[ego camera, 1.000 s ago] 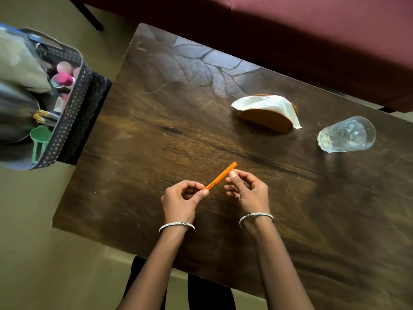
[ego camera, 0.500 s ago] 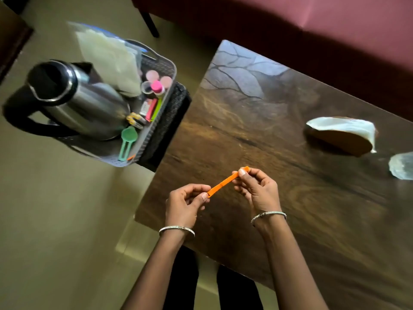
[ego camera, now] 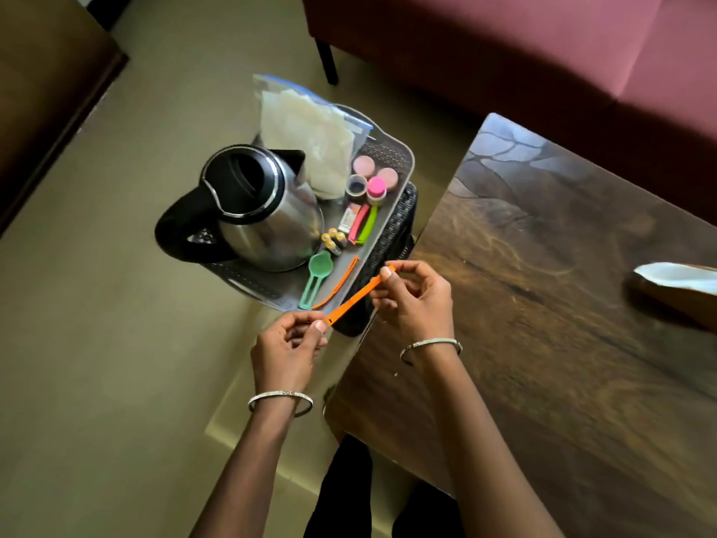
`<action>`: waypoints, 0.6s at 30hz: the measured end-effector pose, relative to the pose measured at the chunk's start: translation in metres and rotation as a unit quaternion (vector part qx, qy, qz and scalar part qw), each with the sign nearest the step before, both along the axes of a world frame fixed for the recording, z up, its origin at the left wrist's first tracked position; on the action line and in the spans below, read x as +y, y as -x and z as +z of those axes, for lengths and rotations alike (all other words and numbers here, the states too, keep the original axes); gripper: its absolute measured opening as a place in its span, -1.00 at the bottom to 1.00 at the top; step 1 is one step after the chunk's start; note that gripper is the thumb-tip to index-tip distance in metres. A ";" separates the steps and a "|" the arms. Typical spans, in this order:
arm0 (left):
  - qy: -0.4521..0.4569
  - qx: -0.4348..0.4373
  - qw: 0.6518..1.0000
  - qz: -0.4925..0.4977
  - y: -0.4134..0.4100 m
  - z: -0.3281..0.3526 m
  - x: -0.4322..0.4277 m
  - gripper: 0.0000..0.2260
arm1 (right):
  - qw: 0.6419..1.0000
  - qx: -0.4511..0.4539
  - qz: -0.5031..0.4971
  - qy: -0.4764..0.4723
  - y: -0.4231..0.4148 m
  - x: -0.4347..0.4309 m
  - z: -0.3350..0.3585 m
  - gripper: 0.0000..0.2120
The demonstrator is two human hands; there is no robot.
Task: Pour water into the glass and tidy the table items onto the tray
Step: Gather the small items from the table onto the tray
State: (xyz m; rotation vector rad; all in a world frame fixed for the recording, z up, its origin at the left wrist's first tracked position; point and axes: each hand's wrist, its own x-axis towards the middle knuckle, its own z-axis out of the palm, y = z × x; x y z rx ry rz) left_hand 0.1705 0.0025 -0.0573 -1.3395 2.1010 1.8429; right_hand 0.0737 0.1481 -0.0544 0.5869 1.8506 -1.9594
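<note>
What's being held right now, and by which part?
Orange plastic strip, pinched at both ends: left hand on the lower end, right hand on the upper.

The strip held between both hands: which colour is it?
The strip is orange, clearest in the head view.

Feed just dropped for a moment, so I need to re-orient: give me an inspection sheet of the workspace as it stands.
Surface: dark wooden table, with a tissue holder at the frame's right edge.
Job's things: grey tray sits on a dark woven stand beside the table and carries the steel kettle; the glass is not in view.
Clutter: on the tray are a plastic bag, small pots, a green scoop and a second orange strip.
Hands: left hand and right hand each pinch one end of an orange strip at the tray's near edge.
Cables: nothing seen.
Surroundings: olive floor, maroon sofa.
</note>
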 end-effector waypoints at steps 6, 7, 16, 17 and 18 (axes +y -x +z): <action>0.080 -0.020 0.996 -0.023 0.018 -0.010 -0.027 -0.85 | 0.994 0.015 0.042 -0.099 0.037 -0.034 -0.019 -0.89; 0.092 -0.021 0.995 -0.035 0.020 -0.010 -0.028 -0.87 | 0.991 0.017 0.053 -0.125 0.041 -0.038 -0.023 -0.89; 0.177 -0.026 0.980 -0.088 0.036 -0.007 -0.036 -0.89 | 0.828 0.075 0.304 -0.465 0.050 -0.063 -0.034 -0.79; 0.174 -0.029 0.980 -0.090 0.037 -0.008 -0.037 -0.88 | 0.803 0.084 0.328 -0.490 0.049 -0.066 -0.034 -0.76; 0.168 -0.031 0.981 -0.092 0.038 -0.009 -0.037 -0.89 | 0.785 0.090 0.344 -0.507 0.049 -0.068 -0.034 -0.74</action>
